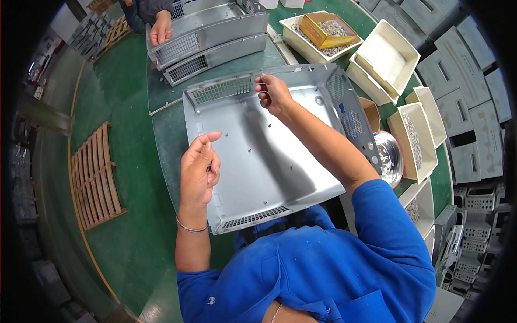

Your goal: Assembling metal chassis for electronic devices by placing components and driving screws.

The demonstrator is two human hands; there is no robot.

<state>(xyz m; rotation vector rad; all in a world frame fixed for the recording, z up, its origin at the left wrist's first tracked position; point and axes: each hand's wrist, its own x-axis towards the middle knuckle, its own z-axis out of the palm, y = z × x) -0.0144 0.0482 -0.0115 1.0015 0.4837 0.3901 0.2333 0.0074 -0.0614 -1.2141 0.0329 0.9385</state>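
A shallow grey metal case [253, 145] lies open side up before me, with mesh vents in its walls and several small studs on its floor. My right hand [273, 96] is at the far wall, beside the long vent, fingers pinched together; whatever they hold is too small to make out. Over the case's left edge hovers my left hand [199, 169], index finger pointing out and the others curled in. A small dark bit shows between those curled fingers, its kind unclear. The right wall is a dark panel [353, 116] with round holes.
Two similar cases [215, 32] are stacked at the back, where another person's hand [161, 28] touches them. Cream bins [412, 145] of small metal parts and a shiny round dish [389, 159] line the right. A wooden pallet [97, 175] lies on the green floor.
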